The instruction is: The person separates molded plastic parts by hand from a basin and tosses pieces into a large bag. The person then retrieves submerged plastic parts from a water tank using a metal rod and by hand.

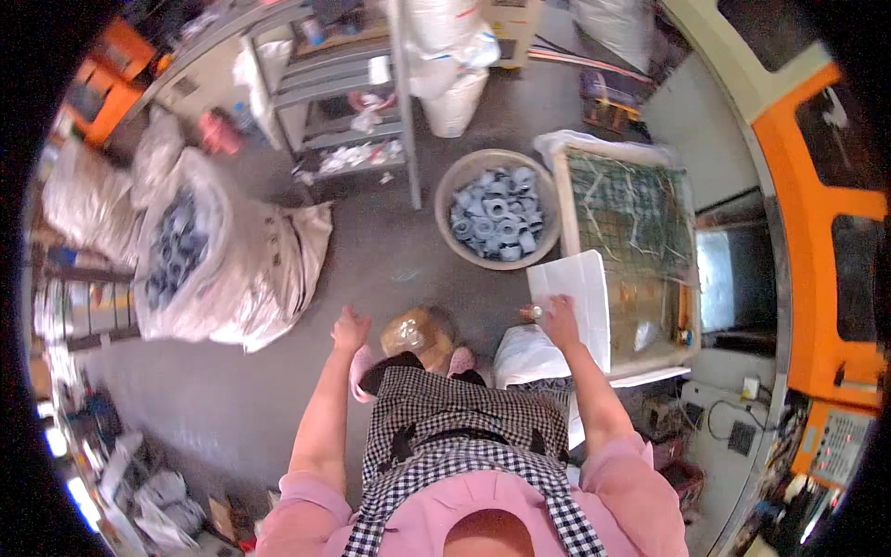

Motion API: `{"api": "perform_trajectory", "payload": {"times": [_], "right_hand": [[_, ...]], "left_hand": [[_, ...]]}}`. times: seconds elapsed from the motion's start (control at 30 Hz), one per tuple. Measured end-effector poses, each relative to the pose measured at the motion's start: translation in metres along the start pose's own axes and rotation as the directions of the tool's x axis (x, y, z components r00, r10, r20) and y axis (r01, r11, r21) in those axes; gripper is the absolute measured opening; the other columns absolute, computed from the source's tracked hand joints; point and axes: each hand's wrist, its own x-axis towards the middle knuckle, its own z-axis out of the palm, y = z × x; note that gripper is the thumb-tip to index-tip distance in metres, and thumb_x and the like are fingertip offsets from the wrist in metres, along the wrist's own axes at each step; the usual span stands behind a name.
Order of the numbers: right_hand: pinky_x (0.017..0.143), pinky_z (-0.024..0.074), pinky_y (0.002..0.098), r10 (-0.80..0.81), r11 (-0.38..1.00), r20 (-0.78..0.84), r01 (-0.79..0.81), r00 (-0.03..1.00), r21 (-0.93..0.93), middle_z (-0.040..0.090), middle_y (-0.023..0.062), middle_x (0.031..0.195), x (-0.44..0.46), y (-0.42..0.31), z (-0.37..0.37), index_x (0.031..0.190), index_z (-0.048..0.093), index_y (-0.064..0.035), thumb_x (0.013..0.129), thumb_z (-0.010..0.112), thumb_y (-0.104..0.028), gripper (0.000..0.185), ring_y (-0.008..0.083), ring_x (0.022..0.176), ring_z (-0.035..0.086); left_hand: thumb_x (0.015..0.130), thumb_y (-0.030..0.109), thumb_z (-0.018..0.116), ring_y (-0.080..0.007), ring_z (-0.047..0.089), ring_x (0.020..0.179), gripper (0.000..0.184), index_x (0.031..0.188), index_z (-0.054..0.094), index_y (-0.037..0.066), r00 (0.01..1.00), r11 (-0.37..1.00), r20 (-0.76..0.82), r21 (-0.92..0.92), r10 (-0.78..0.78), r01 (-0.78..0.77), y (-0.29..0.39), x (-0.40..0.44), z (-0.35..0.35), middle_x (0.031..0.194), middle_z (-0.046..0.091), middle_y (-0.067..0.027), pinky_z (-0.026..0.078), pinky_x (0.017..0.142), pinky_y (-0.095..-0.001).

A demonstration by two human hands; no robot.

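Note:
My left hand (pixel 351 330) hangs over the floor on the left, holding nothing, its fingers loosely apart. My right hand (pixel 561 323) is in front of a white sheet (pixel 587 288) at the bin's near corner. At its fingertips is a small pale round piece (pixel 536 313), too small to name. Below that hand stands a white sack (pixel 529 357). Ahead, a round basin (pixel 448 243) holds many grey ring-shaped plastic fittings (pixel 499 209). A brown tape-covered bundle (pixel 415 336) sits on the floor by my feet.
A big open sack (pixel 269 278) of grey parts (pixel 176 246) stands at left. A metal rack (pixel 339 88) with small white pieces is at the back. To the right are a wooden-framed bin (pixel 561 200) with green mesh and an orange machine (pixel 821 213). White sacks (pixel 450 56) are stacked behind.

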Motion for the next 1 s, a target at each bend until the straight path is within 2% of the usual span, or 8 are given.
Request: {"api": "perform_trajectory", "payload": {"times": [0.07,0.23,0.33,0.4,0.6,0.7,0.8,1.0], "right_hand": [[0.090,0.0419,0.0403,0.453,0.826,-0.143,-0.354,0.880,0.439,0.049,0.0184,0.115,0.028,-0.039,-0.011,0.117,0.052,-0.0060,0.077,0.062,-0.013,0.041,0.0323,0.108,0.049],[0.086,0.0446,0.0414,0.607,0.718,-0.167,-0.446,0.777,0.534,0.050,0.0178,0.108,0.120,0.025,-0.019,0.109,0.054,-0.0041,0.077,0.062,-0.016,0.035,0.0352,0.100,0.052],[0.086,0.0444,0.0422,0.612,0.774,-0.066,-0.580,0.788,0.255,0.052,0.0193,0.108,0.150,0.037,0.000,0.110,0.053,-0.0041,0.076,0.064,-0.018,0.039,0.0377,0.097,0.054],[0.091,0.0420,0.0413,0.816,0.422,0.136,-0.741,0.562,0.523,0.056,0.0189,0.113,0.185,0.049,0.004,0.108,0.057,-0.0070,0.072,0.065,-0.013,0.037,0.0316,0.102,0.055],[0.088,0.0426,0.0420,0.770,0.598,-0.082,-0.671,0.632,0.438,0.055,0.0204,0.109,0.263,0.168,0.168,0.119,0.053,-0.0122,0.074,0.061,-0.013,0.046,0.0354,0.101,0.054],[0.088,0.0429,0.0436,0.786,0.591,0.073,-0.781,0.614,0.202,0.050,0.0196,0.117,0.326,0.230,0.219,0.128,0.046,-0.0178,0.078,0.053,-0.007,0.052,0.0375,0.106,0.050],[0.090,0.0420,0.0426,0.674,0.737,-0.029,-0.674,0.738,-0.037,0.040,0.0150,0.131,0.363,0.274,0.242,0.134,0.040,-0.0239,0.080,0.049,-0.006,0.057,0.0349,0.116,0.042],[0.094,0.0388,0.0430,0.321,0.945,0.055,-0.324,0.945,0.051,0.039,0.0121,0.135,0.375,0.329,0.319,0.124,0.049,-0.0189,0.074,0.057,-0.004,0.053,0.0320,0.121,0.039]], "left_hand": [[0.076,0.040,0.066,-0.0347,0.057,0.105,0.052,0.115,0.057,0.008,0.989,0.991,-0.081,-0.049,0.124,-0.128,0.011,0.021,-0.020,0.109,0.062,-0.0171,0.043,0.090,-0.0464],[0.076,0.036,0.064,-0.0371,0.059,0.097,0.039,0.100,0.065,0.005,0.912,0.907,0.021,-0.119,0.410,-0.405,0.145,0.147,-0.028,0.098,0.064,-0.0207,0.047,0.083,-0.0433],[0.075,0.035,0.064,-0.0372,0.060,0.094,0.037,0.097,0.065,0.006,0.853,0.871,0.179,-0.141,0.491,-0.471,0.192,0.205,0.001,0.095,0.064,-0.0211,0.047,0.081,-0.0437],[0.075,0.032,0.065,-0.0346,0.061,0.092,0.033,0.095,0.065,0.006,0.764,0.797,0.226,-0.160,0.604,-0.583,0.223,0.260,0.028,0.092,0.065,-0.0185,0.048,0.080,-0.0407],[0.078,0.026,0.065,-0.0314,0.062,0.093,0.029,0.097,0.063,0.004,0.700,0.762,0.306,-0.193,0.645,-0.618,0.315,0.350,0.105,0.096,0.066,-0.0153,0.049,0.081,-0.0380],[0.081,0.024,0.065,-0.0296,0.063,0.091,0.032,0.103,0.061,0.001,0.616,0.671,0.273,-0.203,0.739,-0.714,0.333,0.401,0.169,0.100,0.065,-0.0157,0.049,0.077,-0.0370],[0.082,0.019,0.065,-0.0329,0.063,0.091,0.027,0.100,0.061,-0.001,0.591,0.658,0.291,-0.378,0.752,-0.651,0.354,0.447,0.233,0.098,0.064,-0.0180,0.049,0.076,-0.0386],[0.080,0.014,0.065,-0.0371,0.061,0.090,0.023,0.097,0.061,-0.002,0.521,0.545,0.176,-0.390,0.835,-0.742,0.371,0.460,0.269,0.098,0.062,-0.0210,0.048,0.078,-0.0397]]}}
